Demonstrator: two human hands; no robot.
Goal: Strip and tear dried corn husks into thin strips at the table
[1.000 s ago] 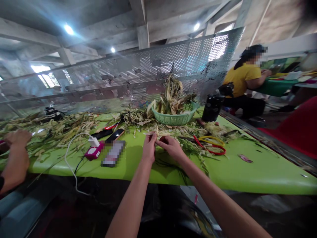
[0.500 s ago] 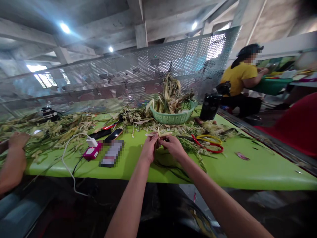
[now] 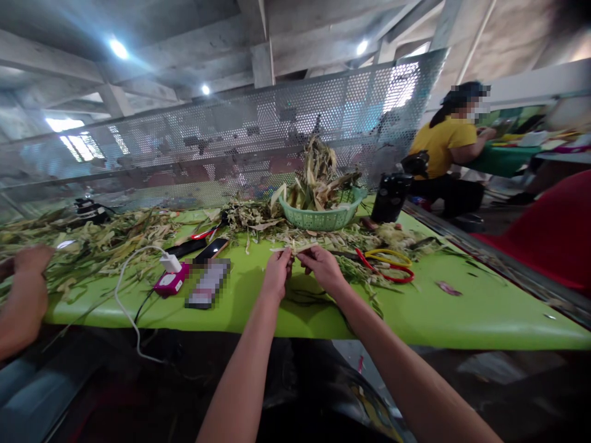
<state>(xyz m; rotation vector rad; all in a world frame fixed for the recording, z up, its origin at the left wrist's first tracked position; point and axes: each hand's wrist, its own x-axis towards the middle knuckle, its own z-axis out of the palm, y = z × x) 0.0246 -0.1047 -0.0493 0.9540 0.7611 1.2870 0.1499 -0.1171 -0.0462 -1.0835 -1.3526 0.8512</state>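
My left hand [image 3: 277,275] is closed around a pale strip of dried husk [image 3: 305,248] just above the green table. My right hand [image 3: 325,269] pinches the same strip from the other side, thumb against fingers. The strip's ends stick out past both hands, and its middle shows between them. Beyond the hands, a light green plastic basket [image 3: 318,219] holds a heap of dried husks [image 3: 318,175]. To the right of my right hand lie red and yellow looped handles [image 3: 401,274], apparently of scissors, among green plant scraps [image 3: 355,275].
Left of my hands lie a phone [image 3: 211,251], a blurred-out slab [image 3: 207,283] and a magenta power socket [image 3: 172,280] with a white cable. Husks [image 3: 115,237] cover the left. Another person's arm [image 3: 25,295] rests there. A black container [image 3: 391,197] stands beside the basket.
My hands have drawn slightly apart, and more of the pale strip shows between and beyond them. The right fingers have shifted along it. The view has tilted a little.
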